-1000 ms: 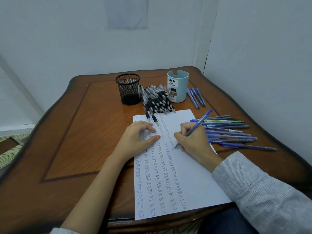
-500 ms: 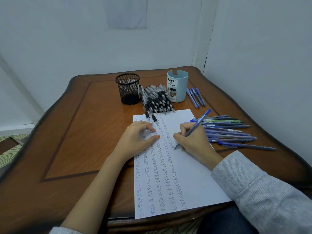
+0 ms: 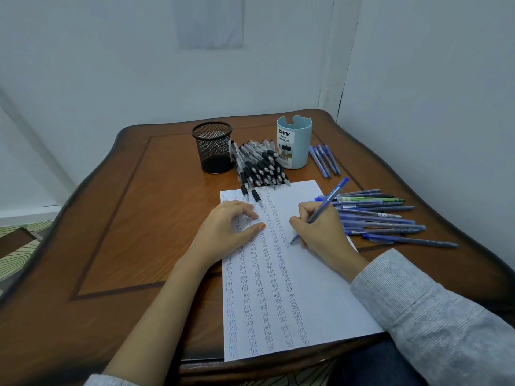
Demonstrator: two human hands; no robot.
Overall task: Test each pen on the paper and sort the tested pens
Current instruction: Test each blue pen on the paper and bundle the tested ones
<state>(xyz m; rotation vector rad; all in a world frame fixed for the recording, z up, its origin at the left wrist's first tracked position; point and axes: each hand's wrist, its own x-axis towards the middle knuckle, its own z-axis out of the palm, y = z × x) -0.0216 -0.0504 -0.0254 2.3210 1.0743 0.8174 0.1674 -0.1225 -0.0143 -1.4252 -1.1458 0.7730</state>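
Note:
A white sheet of paper (image 3: pixel 328 291) lies on the wooden table (image 3: pixel 139 218), covered with columns of the handwritten word "test". My right hand (image 3: pixel 320 232) grips a blue pen (image 3: pixel 326 201) with its tip touching the paper near the top of the fifth column. My left hand (image 3: pixel 231 227) rests flat on the paper's upper left part, fingers relaxed. A pile of black pens (image 3: pixel 259 168) lies just beyond the paper. A heap of blue pens (image 3: pixel 384 218) lies to the right of my right hand.
A black mesh cup (image 3: pixel 213 147) and a light blue desk organizer cup (image 3: pixel 294 142) stand at the back of the table. Three blue pens (image 3: pixel 324 160) lie right of the organizer. White walls close in behind and on the right.
My right hand has shifted slightly while the pen tip stays on the paper. The left hand has not moved.

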